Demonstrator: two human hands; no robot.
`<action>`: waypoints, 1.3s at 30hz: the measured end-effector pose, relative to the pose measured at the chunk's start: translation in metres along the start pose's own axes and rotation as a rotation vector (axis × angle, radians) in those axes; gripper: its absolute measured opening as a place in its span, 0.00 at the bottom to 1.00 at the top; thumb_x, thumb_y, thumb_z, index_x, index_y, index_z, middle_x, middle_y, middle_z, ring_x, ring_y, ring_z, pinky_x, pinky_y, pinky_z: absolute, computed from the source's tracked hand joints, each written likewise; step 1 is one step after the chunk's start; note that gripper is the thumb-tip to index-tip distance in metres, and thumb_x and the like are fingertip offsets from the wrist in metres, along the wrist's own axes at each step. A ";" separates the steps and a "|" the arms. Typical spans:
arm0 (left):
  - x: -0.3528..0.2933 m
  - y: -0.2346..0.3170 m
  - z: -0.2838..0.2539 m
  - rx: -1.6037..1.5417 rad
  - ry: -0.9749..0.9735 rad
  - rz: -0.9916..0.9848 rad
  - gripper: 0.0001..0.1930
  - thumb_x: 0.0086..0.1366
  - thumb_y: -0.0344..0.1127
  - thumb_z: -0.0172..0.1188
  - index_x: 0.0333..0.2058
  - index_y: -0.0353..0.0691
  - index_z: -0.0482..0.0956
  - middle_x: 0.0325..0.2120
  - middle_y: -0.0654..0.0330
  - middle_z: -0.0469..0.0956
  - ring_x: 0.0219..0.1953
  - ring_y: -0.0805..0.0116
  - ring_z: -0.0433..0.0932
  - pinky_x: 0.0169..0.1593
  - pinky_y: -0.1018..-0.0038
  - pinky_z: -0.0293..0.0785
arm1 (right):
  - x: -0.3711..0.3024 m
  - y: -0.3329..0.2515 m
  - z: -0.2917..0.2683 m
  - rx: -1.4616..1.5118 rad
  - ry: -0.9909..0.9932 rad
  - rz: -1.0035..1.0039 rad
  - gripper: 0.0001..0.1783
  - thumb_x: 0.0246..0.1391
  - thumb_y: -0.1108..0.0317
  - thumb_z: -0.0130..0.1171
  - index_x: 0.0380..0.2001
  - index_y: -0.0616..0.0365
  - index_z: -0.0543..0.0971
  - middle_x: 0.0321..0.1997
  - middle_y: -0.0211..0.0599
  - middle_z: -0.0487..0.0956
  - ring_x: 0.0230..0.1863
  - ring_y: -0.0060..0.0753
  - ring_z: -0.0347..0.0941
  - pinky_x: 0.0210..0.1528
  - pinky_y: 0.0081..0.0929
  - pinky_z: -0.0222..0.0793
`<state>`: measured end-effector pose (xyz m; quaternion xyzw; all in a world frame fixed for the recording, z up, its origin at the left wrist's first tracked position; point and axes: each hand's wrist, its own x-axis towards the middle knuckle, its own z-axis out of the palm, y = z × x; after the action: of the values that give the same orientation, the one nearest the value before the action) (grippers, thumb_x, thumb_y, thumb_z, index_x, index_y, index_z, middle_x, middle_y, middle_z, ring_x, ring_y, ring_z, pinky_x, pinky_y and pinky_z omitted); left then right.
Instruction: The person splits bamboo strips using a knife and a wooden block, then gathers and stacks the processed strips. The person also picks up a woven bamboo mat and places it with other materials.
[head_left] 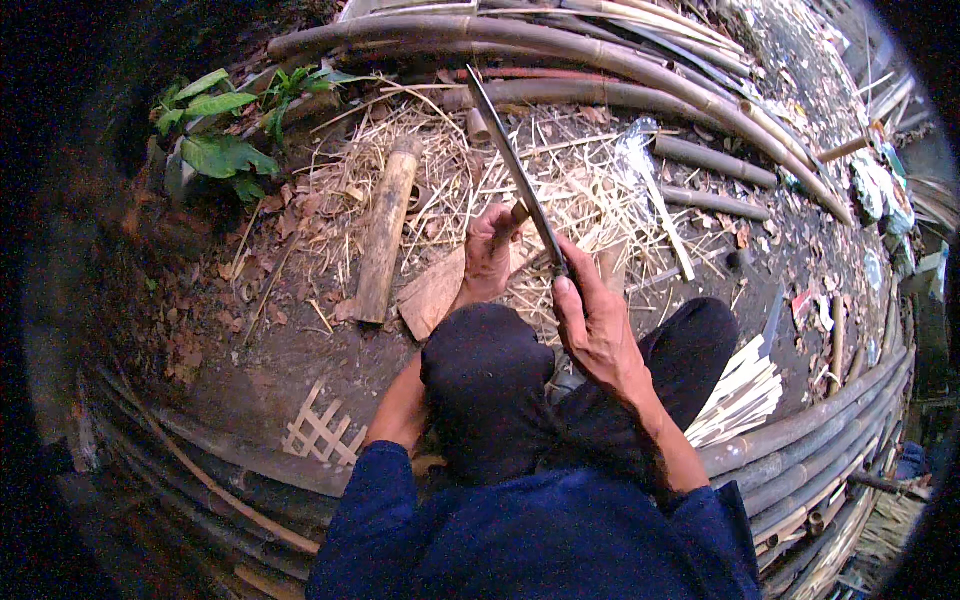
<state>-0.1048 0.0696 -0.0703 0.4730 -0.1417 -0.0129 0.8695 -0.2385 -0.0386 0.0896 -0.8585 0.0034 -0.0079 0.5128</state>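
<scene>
A machete (510, 155) with a long dark blade slants up and away to the left, its handle wrapped in the closed fingers of my right hand (602, 325). My left hand (487, 255) is closed, beyond my raised left knee. Out of its fingers sticks the end of a small brown bamboo piece (519, 212), right beside the blade; whether the two touch I cannot tell. Below my left hand a flat wooden board (428, 295) lies on the ground, partly hidden by my arm and knee.
A short thick bamboo log (390, 235) lies left of the board among pale shavings (330, 200). Long bamboo poles (560, 42) cross the far side. A bundle of split strips (738, 395) lies at right, near more poles (800, 470). A woven lattice piece (325, 425) sits at lower left.
</scene>
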 end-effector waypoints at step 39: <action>-0.013 -0.011 -0.059 1.115 -0.010 -0.148 0.20 0.58 0.31 0.57 0.49 0.34 0.71 0.41 0.44 0.76 0.45 0.50 0.75 0.47 0.64 0.69 | 0.038 0.023 0.010 0.128 0.058 -0.145 0.21 0.62 0.64 0.45 0.58 0.55 0.65 0.31 0.46 0.76 0.33 0.38 0.73 0.38 0.32 0.68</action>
<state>-0.1006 0.1139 -0.1129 0.8697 -0.0977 0.0006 0.4838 -0.2006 -0.0416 0.0653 -0.8212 -0.0443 -0.0702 0.5645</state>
